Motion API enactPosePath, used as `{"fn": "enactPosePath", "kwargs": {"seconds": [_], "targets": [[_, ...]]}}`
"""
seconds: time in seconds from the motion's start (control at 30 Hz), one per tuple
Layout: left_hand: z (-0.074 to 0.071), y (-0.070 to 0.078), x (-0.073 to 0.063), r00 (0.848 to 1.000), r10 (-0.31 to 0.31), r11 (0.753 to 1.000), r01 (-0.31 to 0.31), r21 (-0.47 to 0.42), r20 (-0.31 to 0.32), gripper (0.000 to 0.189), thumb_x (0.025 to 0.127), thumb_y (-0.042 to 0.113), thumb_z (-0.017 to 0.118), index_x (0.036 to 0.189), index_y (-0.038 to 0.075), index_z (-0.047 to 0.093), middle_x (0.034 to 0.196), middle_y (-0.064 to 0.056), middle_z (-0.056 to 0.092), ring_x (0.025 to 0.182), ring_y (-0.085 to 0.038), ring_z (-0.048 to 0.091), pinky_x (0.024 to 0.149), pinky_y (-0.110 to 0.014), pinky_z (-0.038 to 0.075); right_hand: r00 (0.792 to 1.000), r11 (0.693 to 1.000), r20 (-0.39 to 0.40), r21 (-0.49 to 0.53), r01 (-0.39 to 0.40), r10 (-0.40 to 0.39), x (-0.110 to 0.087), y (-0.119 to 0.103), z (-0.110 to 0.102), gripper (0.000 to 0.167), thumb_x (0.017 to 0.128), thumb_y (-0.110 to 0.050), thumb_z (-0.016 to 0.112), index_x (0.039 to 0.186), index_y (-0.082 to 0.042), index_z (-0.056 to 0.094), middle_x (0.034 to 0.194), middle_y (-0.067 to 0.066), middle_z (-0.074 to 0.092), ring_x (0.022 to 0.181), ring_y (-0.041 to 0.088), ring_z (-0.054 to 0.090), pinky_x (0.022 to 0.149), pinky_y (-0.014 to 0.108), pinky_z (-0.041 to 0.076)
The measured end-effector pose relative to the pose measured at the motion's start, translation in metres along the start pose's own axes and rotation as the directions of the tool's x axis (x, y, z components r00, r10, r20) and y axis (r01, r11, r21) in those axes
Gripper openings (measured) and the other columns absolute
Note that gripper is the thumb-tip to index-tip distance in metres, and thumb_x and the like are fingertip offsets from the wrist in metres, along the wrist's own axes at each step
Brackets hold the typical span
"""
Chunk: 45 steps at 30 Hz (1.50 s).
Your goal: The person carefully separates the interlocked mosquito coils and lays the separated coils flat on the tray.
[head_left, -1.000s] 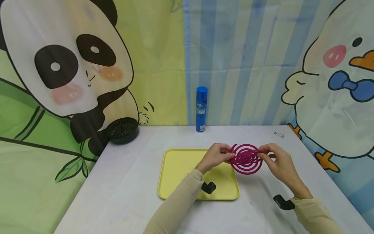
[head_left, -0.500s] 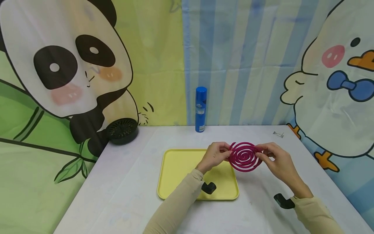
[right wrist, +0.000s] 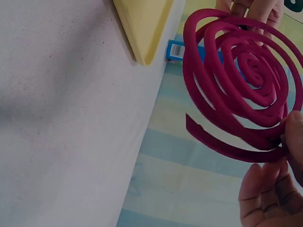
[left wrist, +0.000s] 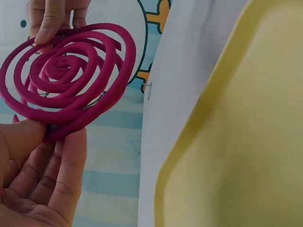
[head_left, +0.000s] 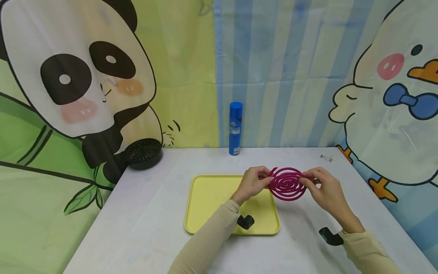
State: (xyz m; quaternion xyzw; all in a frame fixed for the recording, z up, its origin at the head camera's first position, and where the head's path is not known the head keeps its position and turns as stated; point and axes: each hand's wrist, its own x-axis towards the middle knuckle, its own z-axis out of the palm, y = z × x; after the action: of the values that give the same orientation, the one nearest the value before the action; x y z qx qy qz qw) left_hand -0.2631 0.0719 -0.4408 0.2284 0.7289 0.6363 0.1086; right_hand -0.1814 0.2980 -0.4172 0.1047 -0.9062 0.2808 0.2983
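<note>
A magenta mosquito coil (head_left: 287, 195), a flat spiral with overlapping turns, is held up between both hands beyond the tray's right side. My left hand (head_left: 251, 183) pinches its left edge between thumb and fingers. On the opposite edge, my right hand (head_left: 326, 190) has its thumb and fingertips gripping the turns. Seen from the left wrist, the coil (left wrist: 129, 61) is tilted, with gaps between its rings. One loose, cut end of the coil (right wrist: 208, 137) sticks out near the right thumb in the right wrist view.
A yellow tray (head_left: 208, 205) lies under the left forearm. At the table's back stands a blue spray can (head_left: 235, 129). A round black slotted dish (head_left: 143, 154) sits at the back left corner, and a small metal stand (head_left: 326, 157) lies at the back right.
The coil has risen slightly and its tilt has shifted a little. My right fingertips have moved slightly inward along its edge. Both hands keep their grip.
</note>
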Motion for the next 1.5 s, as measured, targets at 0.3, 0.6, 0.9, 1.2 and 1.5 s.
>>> {"fn": "enactPosePath", "kwargs": {"seconds": [0.3,0.6,0.9,1.2,1.5], "targets": [[-0.0031,-0.0012,0.0002,1.0,0.005,1.0,-0.005,0.007,0.017,0.007,0.095,0.005,0.069,0.101,0.007,0.072,0.09,-0.003,0.074,0.077,-0.006,0.069,0.07,-0.025,0.062,0.996,0.998,0.06,-0.006,-0.067,0.067,0.0026,-0.0056,-0.0045,0.01,0.089,-0.007,0.077,0.095,-0.002,0.072,0.093,0.01,0.065,0.078,0.017,0.061,0.064,0.008,0.05],[-0.0055,-0.0041,0.0017,0.997,-0.07,0.997,0.071,-0.044,0.036,0.008,0.095,0.007,0.069,0.102,0.003,0.071,0.086,-0.006,0.073,0.073,-0.01,0.071,0.069,-0.029,0.063,0.997,1.0,0.072,0.027,-0.016,0.014,-0.0018,0.0022,-0.0006,0.011,0.088,-0.004,0.077,0.097,-0.007,0.072,0.093,0.004,0.067,0.078,-0.003,0.057,0.069,0.007,0.049],[-0.0043,-0.0025,0.0002,0.999,-0.014,0.998,0.016,-0.062,0.031,0.007,0.095,0.004,0.068,0.101,0.003,0.072,0.09,-0.009,0.075,0.076,-0.01,0.072,0.071,-0.028,0.063,0.99,0.995,0.104,-0.018,-0.097,0.099,-0.0002,-0.0028,-0.0055,0.01,0.09,-0.01,0.075,0.097,-0.004,0.072,0.088,0.008,0.072,0.07,0.008,0.061,0.062,0.016,0.052],[-0.0041,-0.0044,0.0002,0.999,-0.019,0.997,0.021,-0.068,0.032,0.007,0.093,0.007,0.072,0.1,0.005,0.073,0.087,-0.005,0.074,0.075,-0.009,0.071,0.07,-0.029,0.063,0.987,0.997,0.14,-0.032,-0.071,0.075,-0.0004,-0.0015,-0.0064,0.007,0.092,-0.008,0.073,0.099,-0.006,0.07,0.087,0.006,0.072,0.073,0.017,0.065,0.06,0.017,0.053],[-0.0059,-0.0052,-0.0007,0.999,-0.025,0.994,0.029,-0.108,0.032,0.007,0.093,0.004,0.071,0.101,0.003,0.072,0.089,-0.006,0.074,0.076,-0.01,0.071,0.072,-0.031,0.064,0.99,0.999,0.13,-0.001,-0.045,0.045,-0.0006,-0.0015,-0.0032,0.009,0.093,-0.009,0.073,0.101,-0.008,0.07,0.087,0.005,0.073,0.074,0.016,0.067,0.061,0.017,0.054]]}}
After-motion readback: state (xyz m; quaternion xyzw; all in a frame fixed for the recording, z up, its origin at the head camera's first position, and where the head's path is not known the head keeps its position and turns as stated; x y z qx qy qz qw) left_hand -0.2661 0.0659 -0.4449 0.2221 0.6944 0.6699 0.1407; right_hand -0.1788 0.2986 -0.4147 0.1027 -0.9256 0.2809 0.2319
